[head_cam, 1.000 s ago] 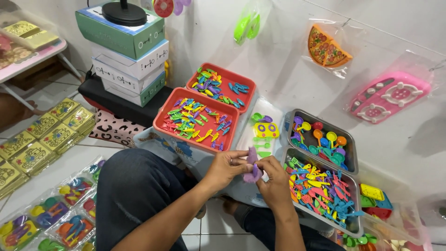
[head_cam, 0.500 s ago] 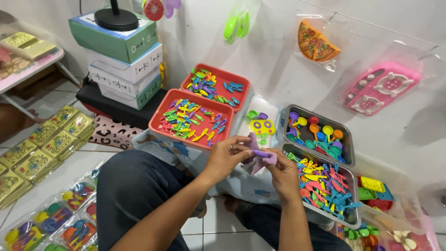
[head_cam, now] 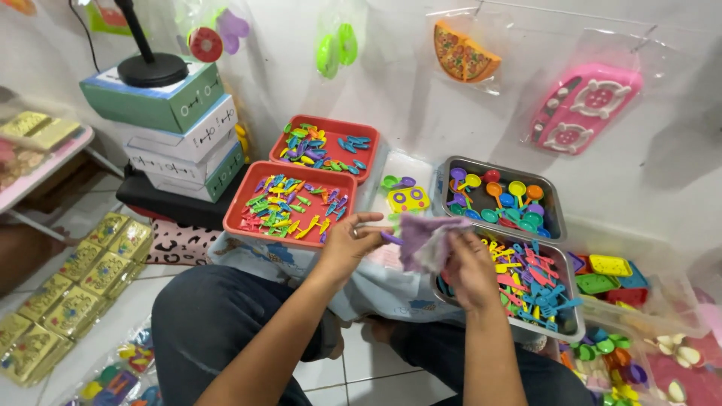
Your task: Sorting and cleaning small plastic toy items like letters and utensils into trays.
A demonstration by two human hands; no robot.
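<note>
- Left hand (head_cam: 347,244) pinches small purple plastic toy piece (head_cam: 391,238), now pulled clear of the blurred purple plastic bit (head_cam: 425,242) gripped in right hand (head_cam: 468,267).
- Both over lower metal tray (head_cam: 571,328) of colourful toy utensils; earlier hands met.

two red trays (head_cam: 248,197) full of tiny toys in green, yellow, orange, blue and purple. the two metal trays (head_cam: 557,201) are grey, one holding round spoons in red, yellow, teal and purple, the other mostly blue, red and yellow bits. the left hand (head_cam: 347,242) and right hand (head_cam: 471,267) pinch a blurry purple piece (head_cam: 423,240). the yellow toy (head_cam: 408,199) has purple spots. stacked boxes (head_cam: 180,124) are green and white, the mat (head_cam: 169,242) is leopard print, and the stove toy (head_cam: 584,105) on the wall is pink.
</note>
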